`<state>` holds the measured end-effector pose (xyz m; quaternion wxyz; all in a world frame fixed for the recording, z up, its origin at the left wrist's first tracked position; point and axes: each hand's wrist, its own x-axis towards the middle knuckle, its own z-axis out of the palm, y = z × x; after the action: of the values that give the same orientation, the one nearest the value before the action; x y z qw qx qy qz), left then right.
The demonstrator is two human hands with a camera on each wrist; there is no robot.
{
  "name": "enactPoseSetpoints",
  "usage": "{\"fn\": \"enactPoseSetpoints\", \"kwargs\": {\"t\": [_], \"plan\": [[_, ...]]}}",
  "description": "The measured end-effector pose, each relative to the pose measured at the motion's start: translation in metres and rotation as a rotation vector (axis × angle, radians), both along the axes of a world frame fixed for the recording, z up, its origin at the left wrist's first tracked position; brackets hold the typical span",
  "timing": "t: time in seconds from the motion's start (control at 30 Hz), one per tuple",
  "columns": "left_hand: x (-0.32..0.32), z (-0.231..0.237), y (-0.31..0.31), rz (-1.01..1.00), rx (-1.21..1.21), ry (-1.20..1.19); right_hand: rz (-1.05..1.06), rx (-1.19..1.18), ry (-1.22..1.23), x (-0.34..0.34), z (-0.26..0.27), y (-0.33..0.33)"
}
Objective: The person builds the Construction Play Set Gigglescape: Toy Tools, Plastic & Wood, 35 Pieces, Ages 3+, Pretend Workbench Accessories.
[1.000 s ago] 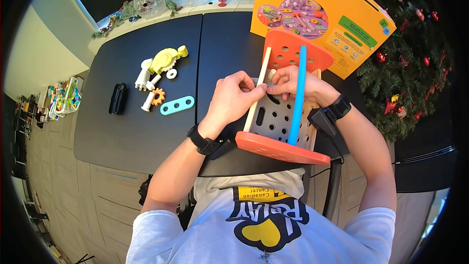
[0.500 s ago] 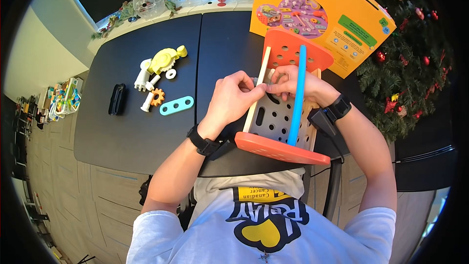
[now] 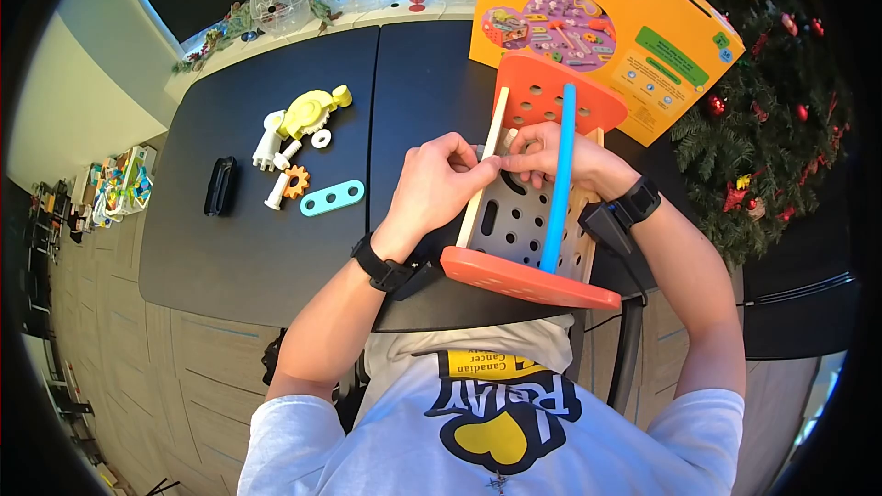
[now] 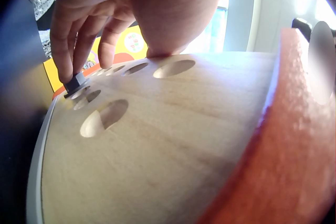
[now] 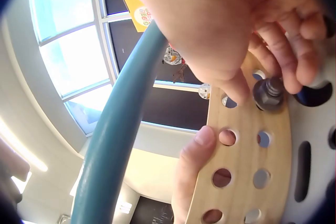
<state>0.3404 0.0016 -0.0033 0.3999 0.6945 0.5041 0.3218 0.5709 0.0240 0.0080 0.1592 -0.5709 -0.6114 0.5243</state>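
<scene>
White shirt (image 3: 496, 427) reading "Relay" and "Canadian Cancer" faces near end of toolbox (image 3: 528, 277). Orange box (image 3: 666, 9), lettered "Construction Play Set," stands beyond toolbox of perforated pale wood, red ends, blue handle. Left hand (image 3: 436, 186) clamps grey bolt head (image 4: 76, 84) outside toolbox's left side. Right hand (image 3: 574, 161) reaches inside, fingers bent beside threaded grey nut (image 5: 269, 97); grip cannot be told. Left of toolbox: turquoise strip (image 3: 322, 200), toothed orange gear (image 3: 296, 182).
</scene>
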Motion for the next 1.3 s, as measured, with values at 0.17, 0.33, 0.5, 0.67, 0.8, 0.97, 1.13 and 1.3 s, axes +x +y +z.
{"fn": "enactPoseSetpoints", "kwargs": {"t": [0.17,0.33,0.5,0.67,0.8,0.97,1.13,1.3], "plan": [[0.0,0.002,-0.001,0.001,-0.013,0.008,0.032,-0.09,-0.057,0.006,-0.006,0.007],[0.0,0.001,0.0,0.004,-0.004,0.01,-0.065,-0.141,-0.036,-0.001,0.006,0.004],[0.0,0.001,-0.001,0.006,-0.002,0.015,0.14,0.017,-0.04,0.003,-0.005,0.003],[-0.001,0.0,0.0,-0.001,-0.006,-0.001,0.145,-0.066,-0.041,0.006,-0.01,0.009],[0.0,0.0,0.0,0.002,-0.016,-0.009,-0.006,-0.195,-0.063,0.002,0.001,0.009],[0.0,0.001,-0.001,0.002,-0.011,0.004,0.057,-0.044,-0.022,-0.005,0.004,-0.001],[0.0,0.0,0.0,0.005,-0.005,0.01,0.113,-0.082,0.007,0.003,-0.008,0.008],[0.0,0.001,0.0,0.007,-0.017,0.006,-0.03,-0.124,0.027,0.0,0.0,0.004]]}}
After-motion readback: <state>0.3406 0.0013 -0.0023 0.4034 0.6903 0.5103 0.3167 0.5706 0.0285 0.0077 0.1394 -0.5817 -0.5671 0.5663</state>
